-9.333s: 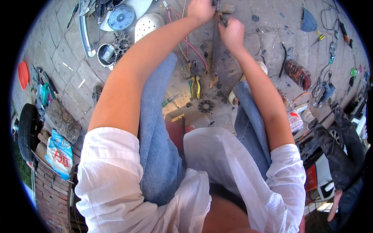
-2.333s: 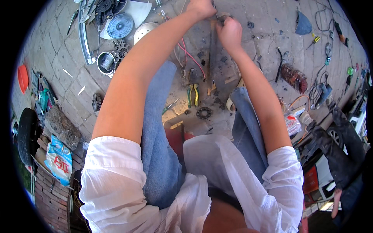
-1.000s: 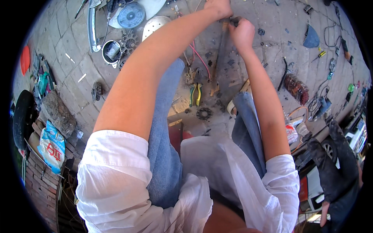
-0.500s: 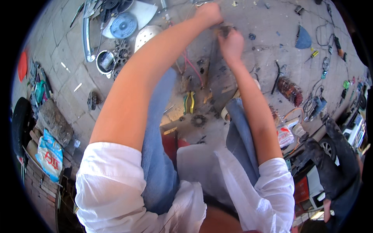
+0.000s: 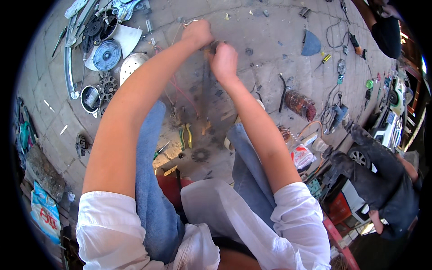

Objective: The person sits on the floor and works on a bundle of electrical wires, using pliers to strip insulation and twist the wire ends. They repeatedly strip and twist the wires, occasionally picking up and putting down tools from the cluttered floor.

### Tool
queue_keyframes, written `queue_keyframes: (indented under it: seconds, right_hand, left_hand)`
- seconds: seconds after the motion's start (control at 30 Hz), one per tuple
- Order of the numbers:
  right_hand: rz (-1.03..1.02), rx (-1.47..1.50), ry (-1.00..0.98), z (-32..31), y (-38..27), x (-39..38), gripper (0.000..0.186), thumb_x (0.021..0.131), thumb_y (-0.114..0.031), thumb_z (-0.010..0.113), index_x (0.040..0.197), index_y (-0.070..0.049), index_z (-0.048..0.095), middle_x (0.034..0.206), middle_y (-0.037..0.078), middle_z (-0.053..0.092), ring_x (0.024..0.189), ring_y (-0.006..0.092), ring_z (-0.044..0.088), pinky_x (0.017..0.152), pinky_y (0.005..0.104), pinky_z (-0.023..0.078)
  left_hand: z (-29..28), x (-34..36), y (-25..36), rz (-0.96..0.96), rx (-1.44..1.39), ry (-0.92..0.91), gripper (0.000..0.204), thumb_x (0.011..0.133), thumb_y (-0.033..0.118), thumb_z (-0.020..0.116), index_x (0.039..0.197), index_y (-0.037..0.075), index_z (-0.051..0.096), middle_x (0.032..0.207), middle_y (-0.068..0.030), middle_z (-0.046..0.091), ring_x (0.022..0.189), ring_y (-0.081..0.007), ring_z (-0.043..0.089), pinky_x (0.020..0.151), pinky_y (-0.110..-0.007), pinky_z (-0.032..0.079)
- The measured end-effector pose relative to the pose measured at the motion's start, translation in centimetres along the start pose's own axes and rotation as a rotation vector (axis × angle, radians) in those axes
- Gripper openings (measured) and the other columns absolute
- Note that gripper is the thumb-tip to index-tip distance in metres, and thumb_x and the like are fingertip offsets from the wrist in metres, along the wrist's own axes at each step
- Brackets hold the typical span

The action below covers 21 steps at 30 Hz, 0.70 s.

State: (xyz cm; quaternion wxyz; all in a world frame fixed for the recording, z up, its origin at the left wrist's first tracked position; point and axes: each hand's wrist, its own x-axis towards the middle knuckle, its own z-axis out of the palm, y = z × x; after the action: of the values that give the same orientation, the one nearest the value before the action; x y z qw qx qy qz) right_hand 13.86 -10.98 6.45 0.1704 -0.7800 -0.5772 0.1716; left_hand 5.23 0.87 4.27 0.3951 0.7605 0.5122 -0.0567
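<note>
My left hand (image 5: 199, 33) is closed, its knuckles up, at the far end of my reach; whatever lies in its fingers is hidden. Just right of it and a little nearer, my right hand (image 5: 224, 62) is closed round a small dark piece that shows only at the fingertips, too blurred to name. Below the hands the ground is smeared and dusty. Nearer me lie pliers (image 5: 186, 136) with yellow-green handles and a dark toothed ring (image 5: 200, 155). A thin red wire (image 5: 183, 93) runs along the ground beneath my left forearm.
At left are a blue-grey disc (image 5: 107, 55), a perforated white shoe (image 5: 132, 67) and a round metal housing (image 5: 91, 98). To the right lie a copper-wound coil (image 5: 300, 105), a yellow-handled screwdriver (image 5: 323, 61) and a corded tool (image 5: 338, 118). A person in dark clothes (image 5: 380, 180) is at far right.
The view has swung to the right, so ground objects sit further left. Another person's arm now shows at the upper right. Both my hands stay closed and close together.
</note>
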Motion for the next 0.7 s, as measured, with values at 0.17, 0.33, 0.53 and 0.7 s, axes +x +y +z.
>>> queue_keyframes:
  seconds: [0.17,0.33,0.53,0.7]
  right_hand:
    - [0.042,0.075,0.012,0.6,0.5,0.1,0.020,0.067,-0.013,0.074,0.076,0.003,0.065,0.078,0.024,0.065,0.078,0.0425,0.063,0.070,0.0465,0.051]
    - [0.058,0.041,-0.055,0.8,0.9,-0.9,0.022,0.071,-0.016,0.074,0.076,0.003,0.065,0.076,0.024,0.064,0.076,0.0426,0.064,0.069,0.0470,0.051]
    - [-0.011,0.249,0.071,-0.1,3.0,-3.5,0.023,0.075,-0.013,0.069,0.092,0.002,0.068,0.085,0.022,0.065,0.080,0.0405,0.063,0.073,0.0448,0.050]
    - [-0.182,-0.126,0.080,-3.0,7.8,-7.2,0.025,0.080,-0.014,0.066,0.100,0.000,0.068,0.093,0.021,0.065,0.078,0.0379,0.062,0.074,0.0438,0.050]
  left_hand:
    - [0.1,-0.1,0.0,0.010,0.036,0.019,0.031,0.067,0.025,0.069,0.087,0.001,0.071,0.090,-0.0209,0.070,0.087,-0.0339,0.069,0.081,-0.043,0.055]
    - [0.2,-0.2,-0.2,0.007,0.010,0.045,0.030,0.067,0.025,0.070,0.085,0.002,0.071,0.090,-0.0212,0.069,0.086,-0.0333,0.069,0.080,-0.042,0.055]
    - [0.9,-0.5,-1.9,0.129,0.030,0.114,0.031,0.073,0.027,0.068,0.088,0.001,0.070,0.080,-0.0196,0.068,0.080,-0.0356,0.067,0.077,-0.041,0.054]
    - [1.4,-3.7,-2.4,0.294,-0.143,0.078,0.026,0.081,0.025,0.065,0.090,0.000,0.070,0.080,-0.0196,0.067,0.075,-0.0348,0.065,0.071,-0.042,0.051]
